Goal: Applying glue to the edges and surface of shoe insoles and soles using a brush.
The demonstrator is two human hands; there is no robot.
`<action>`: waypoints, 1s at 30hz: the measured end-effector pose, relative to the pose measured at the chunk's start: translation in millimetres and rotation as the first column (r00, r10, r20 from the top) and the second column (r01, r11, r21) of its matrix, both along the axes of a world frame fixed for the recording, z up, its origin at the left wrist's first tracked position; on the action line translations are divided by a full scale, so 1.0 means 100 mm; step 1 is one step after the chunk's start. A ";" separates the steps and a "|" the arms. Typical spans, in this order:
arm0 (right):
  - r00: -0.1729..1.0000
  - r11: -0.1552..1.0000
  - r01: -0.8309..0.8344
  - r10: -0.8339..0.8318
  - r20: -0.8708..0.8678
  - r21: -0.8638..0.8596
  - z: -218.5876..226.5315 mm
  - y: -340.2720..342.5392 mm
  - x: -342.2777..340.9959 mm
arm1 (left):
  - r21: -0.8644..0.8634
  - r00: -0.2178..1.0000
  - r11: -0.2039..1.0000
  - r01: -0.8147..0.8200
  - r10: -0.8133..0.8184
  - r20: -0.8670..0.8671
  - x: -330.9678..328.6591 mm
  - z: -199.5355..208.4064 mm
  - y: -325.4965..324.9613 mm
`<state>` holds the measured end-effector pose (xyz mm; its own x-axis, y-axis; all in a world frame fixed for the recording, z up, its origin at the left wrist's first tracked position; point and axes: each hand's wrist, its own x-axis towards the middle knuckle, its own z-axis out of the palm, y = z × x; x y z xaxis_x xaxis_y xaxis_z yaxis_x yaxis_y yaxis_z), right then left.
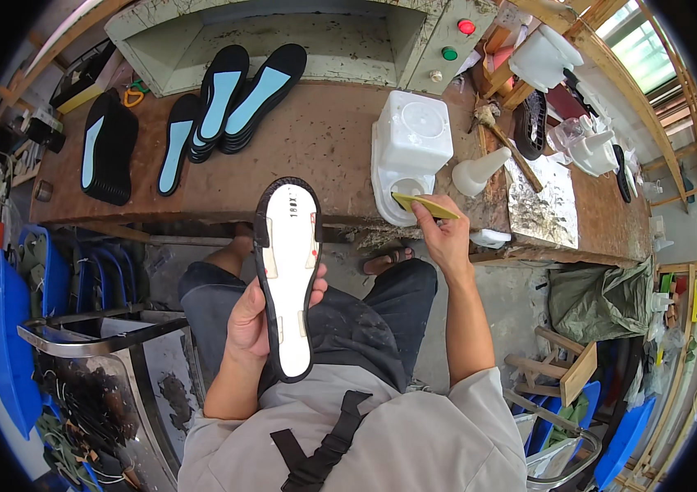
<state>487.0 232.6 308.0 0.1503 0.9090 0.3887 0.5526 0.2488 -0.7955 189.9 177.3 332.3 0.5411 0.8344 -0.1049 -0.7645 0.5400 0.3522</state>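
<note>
Shoe sole [290, 279] in the left hand [248, 322], yellow spreader [435, 207] in the right hand [447, 236], hands apart.
Held above the lap [356, 328], the black-rimmed, white-faced sole looks light and likely bends; its side edges offer the safest grip. Each hand grips its piece. The sole's far face and some left fingers are hidden; whether the spreader's tip touches the white dish [397, 220] is unclear.

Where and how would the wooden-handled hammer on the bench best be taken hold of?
Probably by the near end of its handle, coming from the person's side with the right hand once the yellow spreader is down. The hammer lies with its head away and its slim handle slanting nearer, over the stained white sheet.
</note>
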 end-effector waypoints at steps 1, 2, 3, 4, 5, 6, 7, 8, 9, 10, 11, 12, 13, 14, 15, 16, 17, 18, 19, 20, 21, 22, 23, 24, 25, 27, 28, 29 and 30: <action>1.000 1.000 -0.008 0.008 -0.022 -0.030 0.00 0.01 0.01 | 0.049 1.000 0.999 0.022 -0.022 -0.014 0.00 -0.03 0.00; 0.999 0.998 -0.018 0.015 -0.044 -0.059 0.01 0.02 0.02 | 0.097 0.999 0.994 0.044 -0.042 -0.030 -0.02 -0.05 -0.01; 0.999 0.998 -0.023 0.019 -0.049 -0.066 0.05 0.03 0.02 | 0.090 0.999 0.995 0.041 -0.038 -0.034 -0.02 -0.05 -0.01; 0.966 0.980 -0.042 -0.010 -0.258 -0.197 0.11 0.03 0.03 | 0.108 0.997 0.994 0.034 -0.027 -0.066 -0.01 -0.04 0.00; 0.890 0.943 -0.090 -0.067 -0.450 -0.319 0.12 0.04 0.05 | 0.125 0.995 0.992 0.027 -0.014 -0.099 -0.01 -0.03 0.01; 0.866 0.956 -0.077 -0.076 -0.494 -0.283 0.03 0.08 0.11 | 0.115 0.993 0.993 0.015 -0.001 -0.116 0.00 -0.03 0.03; 0.904 0.955 -0.051 -0.080 -0.421 -0.291 0.01 0.09 0.13 | 0.131 0.992 0.991 0.028 -0.011 -0.129 -0.02 -0.04 0.05; 0.935 0.954 -0.028 -0.081 -0.346 -0.298 0.02 0.09 0.16 | 0.145 0.989 0.989 0.041 -0.020 -0.145 -0.03 -0.03 0.06; 0.916 0.954 -0.027 -0.096 -0.389 -0.300 0.02 0.07 0.19 | 0.151 0.989 0.988 0.033 -0.010 -0.147 -0.03 -0.03 0.08; 0.896 0.952 -0.023 -0.117 -0.428 -0.307 0.07 0.04 0.18 | 0.154 0.989 0.988 0.027 -0.004 -0.148 -0.02 -0.02 0.09; 0.828 0.970 -0.045 -0.098 -0.552 -0.240 0.19 -0.02 0.12 | 0.175 0.995 0.984 0.016 0.002 -0.103 0.00 -0.03 0.11; 0.746 0.984 -0.058 -0.069 -0.662 -0.167 0.34 -0.08 0.05 | 0.204 0.998 0.979 0.010 0.004 -0.067 0.02 0.01 0.14; 0.737 0.981 -0.078 -0.064 -0.673 -0.178 0.46 -0.17 -0.06 | 0.204 1.000 0.979 -0.002 0.007 -0.023 0.05 0.01 0.14; 0.646 0.977 -0.179 0.030 -0.762 -0.113 0.59 -0.28 -0.21 | 0.207 1.000 0.978 -0.010 0.005 0.026 0.08 0.02 0.15; 0.540 0.964 -0.263 0.117 -0.833 -0.036 0.70 -0.41 -0.37 | 0.202 0.998 0.979 -0.015 0.002 0.065 0.10 0.05 0.16; 0.486 0.939 -0.344 0.158 -0.859 -0.023 0.80 -0.54 -0.53 | 0.210 0.998 0.978 -0.016 0.004 0.058 0.12 0.08 0.15; 0.469 0.893 -0.448 0.272 -0.840 0.038 0.87 -0.61 -0.65 | 0.190 0.997 0.982 -0.019 0.006 0.072 0.13 0.11 0.13; 0.489 0.855 -0.519 0.277 -0.827 -0.021 0.98 -0.70 -0.78 | 0.170 0.996 0.985 -0.023 0.008 0.086 0.13 0.14 0.09; 0.586 0.847 -0.531 0.335 -0.738 -0.038 1.08 -0.73 -0.89 | 0.166 0.996 0.986 -0.018 0.004 0.085 0.12 0.18 0.07; 0.670 0.839 -0.541 0.388 -0.632 -0.057 1.15 -0.75 -0.95 | 0.196 0.998 0.980 -0.023 0.010 0.067 0.12 0.22 0.04; 0.672 0.841 -0.538 0.384 -0.633 -0.061 1.19 -0.73 -0.96 | 0.226 0.999 0.974 -0.030 0.019 0.050 0.12 0.27 0.01; 0.759 0.859 -0.509 0.475 -0.446 0.051 1.21 -0.69 -0.96 | 0.223 0.999 0.974 -0.028 0.017 0.052 0.11 0.34 -0.02; 0.820 0.852 -0.496 0.523 -0.233 0.166 1.23 -0.67 -0.97 | 0.232 0.999 0.971 -0.053 0.052 0.009 0.10 0.41 -0.05; 0.819 0.850 -0.500 0.526 -0.231 0.163 1.28 -0.70 -0.98 | 0.244 0.995 0.966 -0.081 0.092 -0.031 0.09 0.44 -0.07; 0.855 0.843 -0.495 0.516 -0.058 0.210 1.32 -0.75 -0.99 | 0.279 0.996 0.958 -0.072 0.082 -0.027 0.06 0.42 -0.08; 0.859 0.800 -0.482 0.511 0.015 0.357 1.31 -0.84 -1.05 | 0.289 0.995 0.953 -0.087 0.097 -0.019 0.04 0.47 -0.10; 0.858 0.799 -0.485 0.513 0.019 0.355 1.30 -0.83 -1.04 | 0.300 0.994 0.949 -0.095 0.104 -0.015 0.04 0.55 -0.10; 0.747 0.656 -0.631 0.658 0.096 0.415 1.29 -0.79 -1.00 | 0.298 0.934 0.944 -0.145 0.229 -0.273 0.10 0.66 -0.14; 0.609 0.482 -0.748 0.772 0.182 0.457 1.28 -0.77 -0.95 | 0.297 0.935 0.943 -0.148 0.231 -0.270 0.10 0.69 -0.14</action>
